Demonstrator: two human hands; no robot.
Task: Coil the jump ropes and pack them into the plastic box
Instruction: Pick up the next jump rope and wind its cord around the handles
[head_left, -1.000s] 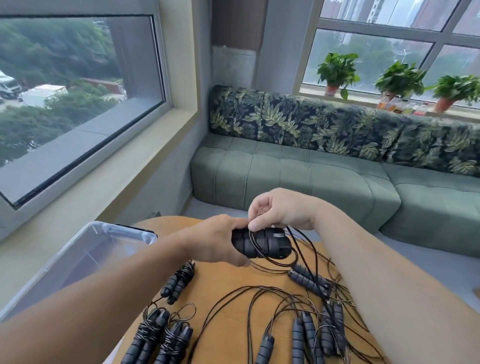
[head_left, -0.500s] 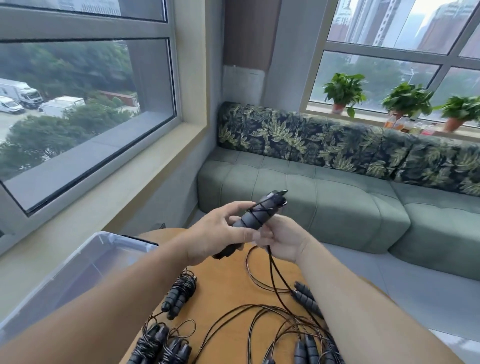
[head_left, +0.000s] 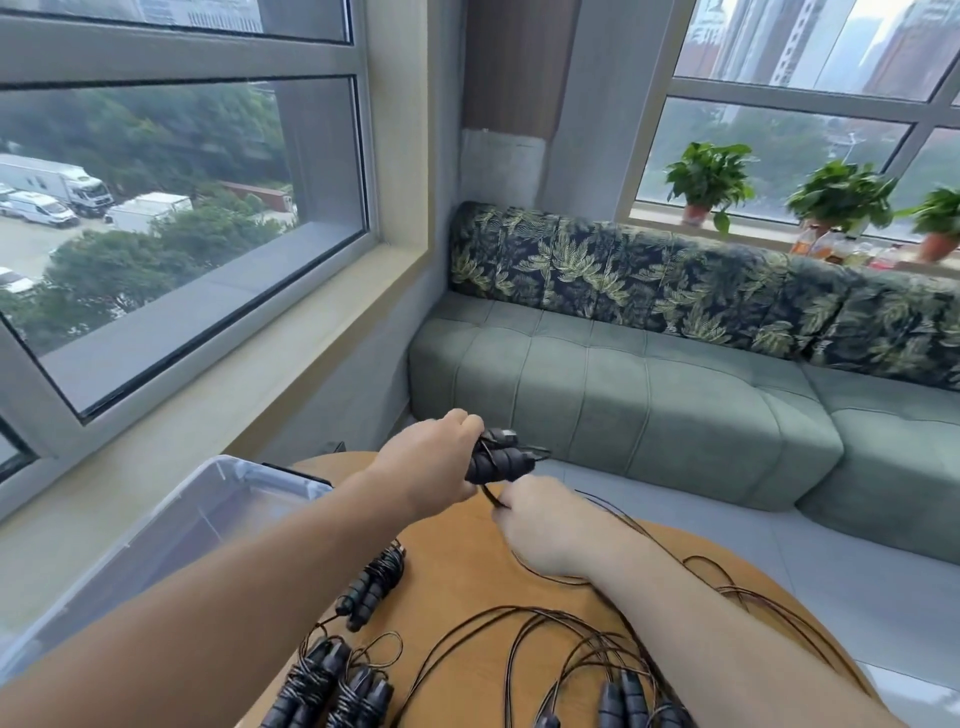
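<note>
My left hand (head_left: 434, 462) grips a pair of black jump rope handles (head_left: 498, 460) held together above the far edge of the round wooden table (head_left: 467, 582). My right hand (head_left: 545, 525) sits just below and to the right, pinching that rope's thin black cord (head_left: 491, 496) close under the handles. The clear plastic box (head_left: 171, 525) stands at the table's left, beside my left forearm. Three coiled ropes lie on the table: one (head_left: 374, 584) near the box and two (head_left: 332, 686) at the front edge. Loose ropes (head_left: 613, 675) lie tangled at the front right.
A green sofa (head_left: 623, 405) with leaf-patterned cushions runs behind the table. A window sill (head_left: 218, 415) lies to the left. Potted plants (head_left: 711, 182) stand on the far sill at the right. Grey floor shows between table and sofa.
My left hand has swung the handles from tilted upright to pointing away to the right. My right hand has slid from under the handles down to the cord. The view has tilted upward.
</note>
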